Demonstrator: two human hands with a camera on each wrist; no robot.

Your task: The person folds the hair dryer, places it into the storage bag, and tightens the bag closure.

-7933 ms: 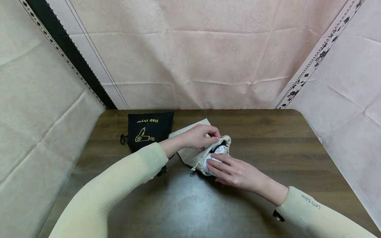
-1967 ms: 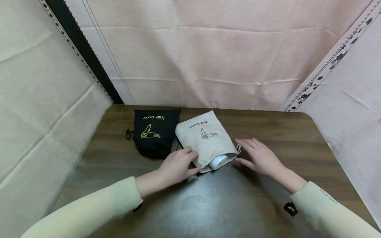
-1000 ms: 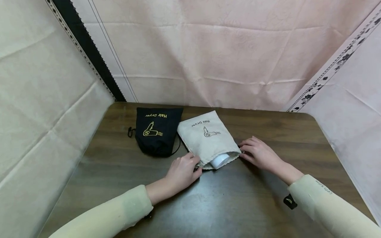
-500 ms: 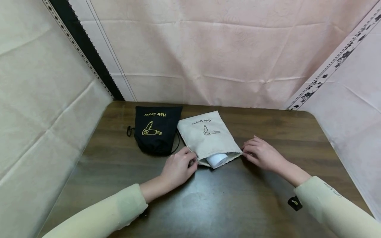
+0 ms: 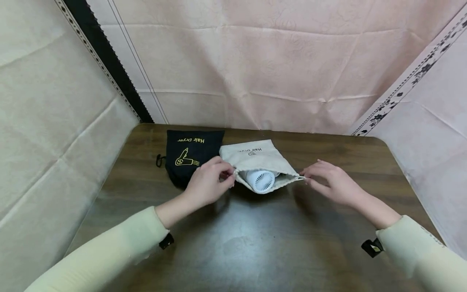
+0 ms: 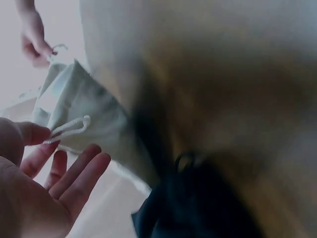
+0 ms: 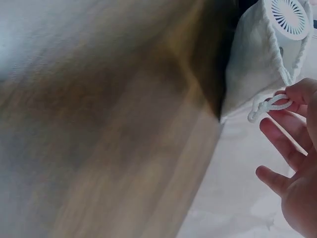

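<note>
A cream drawstring pouch [image 5: 264, 160], printed "Hair Dryer", lies on the table with its mouth facing me. Inside it sits a white hair dryer [image 5: 262, 181], its round vented end showing at the opening and the rest hidden in the cloth. My left hand [image 5: 208, 184] pinches the cord loop [image 6: 72, 127] at the pouch's left corner between thumb and forefinger. At the right corner, my right hand [image 5: 333, 182] pinches the other drawstring loop [image 7: 277, 103], its remaining fingers spread in the right wrist view. The mouth is spread between both hands.
A black drawstring pouch [image 5: 193, 156] with gold "Hair Dryer" print lies just left of the cream one, partly behind my left hand. Its cord toggle [image 5: 159, 160] sticks out leftward. The wooden table [image 5: 240, 251] meets pale cloth walls [image 5: 255, 81] at the back and sides.
The hair dryer has gone deeper into the cream pouch. Both hands moved to the pouch's corners; in the last half second they lifted and pulled the drawstrings outward, raising the mouth.
</note>
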